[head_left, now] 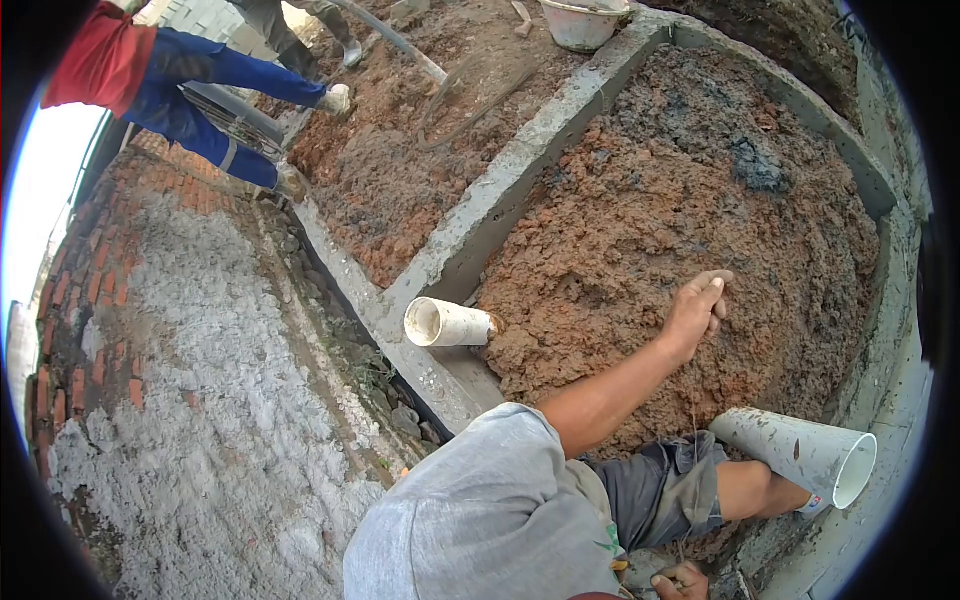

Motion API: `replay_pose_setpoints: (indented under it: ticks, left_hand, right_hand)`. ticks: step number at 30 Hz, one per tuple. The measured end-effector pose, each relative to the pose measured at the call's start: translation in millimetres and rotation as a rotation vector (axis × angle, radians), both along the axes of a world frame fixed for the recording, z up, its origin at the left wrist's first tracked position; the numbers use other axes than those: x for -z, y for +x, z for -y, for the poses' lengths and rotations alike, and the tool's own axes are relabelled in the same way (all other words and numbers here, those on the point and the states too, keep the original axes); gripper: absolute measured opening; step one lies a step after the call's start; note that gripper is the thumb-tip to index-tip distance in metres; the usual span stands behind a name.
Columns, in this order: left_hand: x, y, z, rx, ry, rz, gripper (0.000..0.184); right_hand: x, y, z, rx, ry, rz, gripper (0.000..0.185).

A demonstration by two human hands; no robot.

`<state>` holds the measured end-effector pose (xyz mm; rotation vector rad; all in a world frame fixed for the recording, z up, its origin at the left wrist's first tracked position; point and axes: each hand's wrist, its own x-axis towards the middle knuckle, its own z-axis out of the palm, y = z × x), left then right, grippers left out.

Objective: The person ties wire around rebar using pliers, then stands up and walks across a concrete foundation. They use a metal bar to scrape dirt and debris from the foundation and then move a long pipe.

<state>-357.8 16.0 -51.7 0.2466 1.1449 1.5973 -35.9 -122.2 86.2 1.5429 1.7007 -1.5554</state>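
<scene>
My left hand (699, 308) reaches out over brown, lumpy soil (640, 220), its fingers closed in a pinch. A thin string (692, 410) hangs down from it past my knee toward my lap. Low at the frame's bottom edge, my right hand (683, 582) is closed where the string comes down, partly cut off by the frame. A wide white plastic pipe (790, 450) lies past my knee, and a shorter white pipe (450, 324) sticks out of the soil by the concrete beam.
Concrete beams (520, 160) frame the soil. A person in blue trousers (215, 70) stands at upper left, with another person's legs (290, 35) beyond. A bucket (583, 22) stands at the top. Left lies a mortar-covered brick wall (220, 380), with a narrow gap (400, 395) beside the beam.
</scene>
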Motion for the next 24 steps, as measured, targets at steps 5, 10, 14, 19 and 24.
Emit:
replay_pose_setpoints:
  ticks: [5, 10, 14, 19, 24]
  left_hand:
    - [37, 1, 1, -0.219, -0.175, 0.033, 0.021]
    - [51, 4, 1, -0.2, -0.171, -0.037, 0.018]
    - [70, 8, 0, -0.144, -0.224, -0.35, 0.021]
    - [64, 11, 1, -0.084, -0.238, -0.448, 0.025]
    - [64, 7, 1, -0.135, -0.178, -0.275, 0.027]
  right_hand:
    - [-1, 5, 0, 0.036, 0.196, -0.266, 0.015]
    - [36, 29, 7, 0.612, 0.623, -0.176, 0.028]
    - [47, 41, 4, 0.482, 0.532, -0.002, 0.03]
    - [27, 14, 1, -0.108, 0.384, 0.241, 0.033]
    - [31, 22, 8, -0.172, 0.344, 0.12, 0.035]
